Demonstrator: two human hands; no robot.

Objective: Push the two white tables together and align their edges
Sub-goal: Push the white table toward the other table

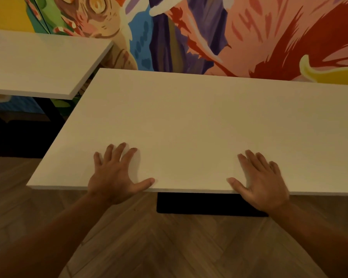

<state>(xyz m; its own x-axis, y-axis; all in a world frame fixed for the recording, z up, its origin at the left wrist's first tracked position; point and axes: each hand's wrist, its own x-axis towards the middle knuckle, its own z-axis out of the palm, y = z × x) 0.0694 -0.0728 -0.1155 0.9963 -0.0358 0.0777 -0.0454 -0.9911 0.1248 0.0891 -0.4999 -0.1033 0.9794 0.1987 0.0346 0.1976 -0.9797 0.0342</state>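
Two bare forearms reaching in from the bottom of the frame over a herringbone wood floor [169, 247]. Left hand [114, 175] flat on the near white table [189, 121], fingers spread wide and straight, thumb lying along the front edge. Right hand [259, 181] likewise flat, fingers straight and only slightly fanned, thumb at the same edge; nothing gripped by either. Both palms planted close to the near rim, well apart from each other, as if braced for a shove.

Judged barely begun: far white table [34, 63] at upper left, apart from the near one, a narrow wedge of mural and shadow showing between its right edge and the near table's left edge. No edge in line as yet; front rim of the far table sitting well back from that of the near one, and the two tops seeming skewed to each other, though wide-angle distortion may exaggerate this. Left to do, probably: slide the near table leftward and away, close the gap, then square the rims.

Near table plain, matte white, thin slab top with crisp corners, a black base [205, 203] showing beneath its front edge. Behind, a painted mural [239, 37] in red, pink, purple and blue.
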